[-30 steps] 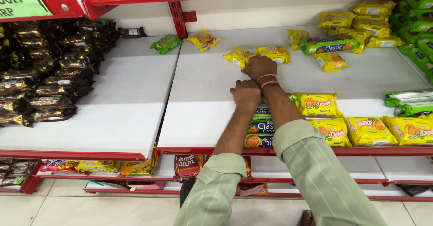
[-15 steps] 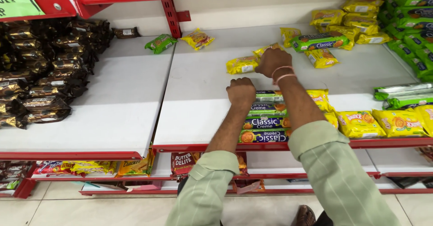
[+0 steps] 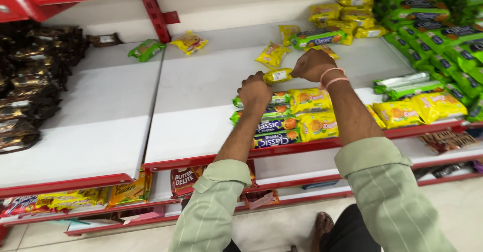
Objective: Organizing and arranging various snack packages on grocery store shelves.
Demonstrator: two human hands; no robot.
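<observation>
A small yellow biscuit packet (image 3: 277,76) lies across the white shelf (image 3: 201,96) between my two hands. My left hand (image 3: 255,92) is curled on its left end and rests on a row of long green and blue biscuit packets (image 3: 271,127). My right hand (image 3: 312,65), with a band on the wrist, grips its right end. Flat yellow packets (image 3: 317,126) lie beside the long ones under my right forearm. Another loose yellow packet (image 3: 271,55) lies just behind.
Dark brown packets (image 3: 30,91) are stacked at the left. Green packets (image 3: 437,30) and yellow ones (image 3: 347,10) fill the right and back. A small green packet (image 3: 146,49) and a yellow one (image 3: 188,42) lie by the red bracket (image 3: 158,15). Lower shelves hold more packets (image 3: 126,191).
My right hand has come back from the loose packets at the rear. A yellow packet now sits between both hands, close to the left one on the stack.
</observation>
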